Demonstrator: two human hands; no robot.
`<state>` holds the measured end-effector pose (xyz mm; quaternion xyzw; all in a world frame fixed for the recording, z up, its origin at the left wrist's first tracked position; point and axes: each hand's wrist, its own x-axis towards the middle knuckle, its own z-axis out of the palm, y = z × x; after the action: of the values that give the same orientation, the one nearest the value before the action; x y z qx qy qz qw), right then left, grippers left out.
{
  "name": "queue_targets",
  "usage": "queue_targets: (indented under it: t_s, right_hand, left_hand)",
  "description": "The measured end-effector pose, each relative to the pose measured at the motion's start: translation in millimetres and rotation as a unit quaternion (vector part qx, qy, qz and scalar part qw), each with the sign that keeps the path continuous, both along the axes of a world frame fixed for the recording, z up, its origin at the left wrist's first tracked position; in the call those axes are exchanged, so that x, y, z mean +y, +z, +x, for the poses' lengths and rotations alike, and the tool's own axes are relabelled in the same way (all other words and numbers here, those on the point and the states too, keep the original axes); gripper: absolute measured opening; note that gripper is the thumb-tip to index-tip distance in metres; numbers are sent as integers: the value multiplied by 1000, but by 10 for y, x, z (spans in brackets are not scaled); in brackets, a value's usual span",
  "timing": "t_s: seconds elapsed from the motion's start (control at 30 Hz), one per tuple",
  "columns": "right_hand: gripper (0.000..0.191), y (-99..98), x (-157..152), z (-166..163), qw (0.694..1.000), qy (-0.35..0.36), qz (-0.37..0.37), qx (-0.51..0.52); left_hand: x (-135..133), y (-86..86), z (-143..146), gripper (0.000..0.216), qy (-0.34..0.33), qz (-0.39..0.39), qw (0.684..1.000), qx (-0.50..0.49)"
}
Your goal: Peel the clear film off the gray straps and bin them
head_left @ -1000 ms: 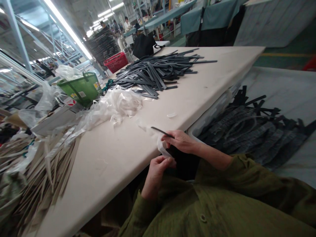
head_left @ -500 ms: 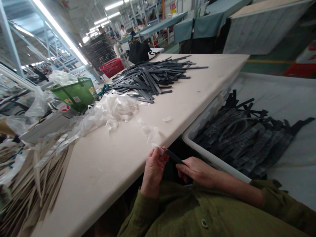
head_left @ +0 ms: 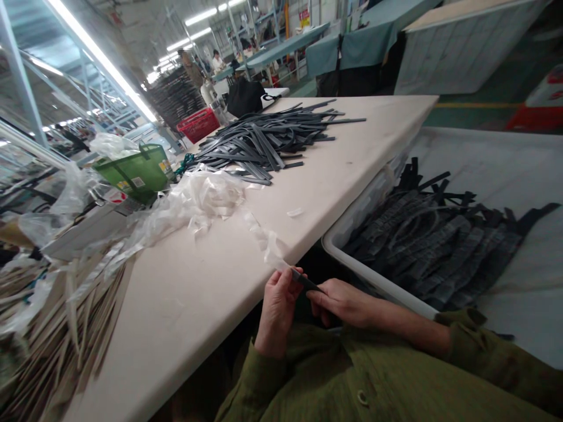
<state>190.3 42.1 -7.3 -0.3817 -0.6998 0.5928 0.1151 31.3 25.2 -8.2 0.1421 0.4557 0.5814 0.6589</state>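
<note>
A dark grey fabric strip (head_left: 307, 282) runs between my two hands, just off the table's near edge. My left hand (head_left: 276, 308) is closed, thumb and fingers pinching the strip's far end. From those fingertips a thin whitish film (head_left: 273, 251) stretches onto the tabletop; whether it is joined to the strip I cannot tell. My right hand (head_left: 345, 302) is wrapped round the strip's other part, thumb on top, hiding the rest of it. Farther up the table lies a heap of similar dark grey strips (head_left: 259, 140).
Crumpled white film (head_left: 206, 193) covers part of the pale table (head_left: 211, 287). Beige strips (head_left: 83, 328) lie at left, near a green bag (head_left: 143, 176) and a red basket (head_left: 197, 124). At right, a white bin (head_left: 378, 274) holds dark strips (head_left: 444, 252). People sit far back.
My left fingers have shifted onto the strip's end, covering it, and more film now shows beyond them. My right hand has moved slightly left, closer to the left one.
</note>
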Motion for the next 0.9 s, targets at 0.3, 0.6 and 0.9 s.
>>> queue_targets:
  t_s: [0.3,0.6,0.9]
  right_hand:
    - [39,322,-63,428,998,50,29,9]
    - [49,119,-78,339,993,-10,-88,76]
    - [56,39,-305,859,985,-44,-168,-6]
  left_hand:
    - [-106,-100,-19,38,93,6,996,16]
    - [-383,-194,328,32,-31,-6,999,-29]
    - [-369,-185,222,37,56,-10,998,-21]
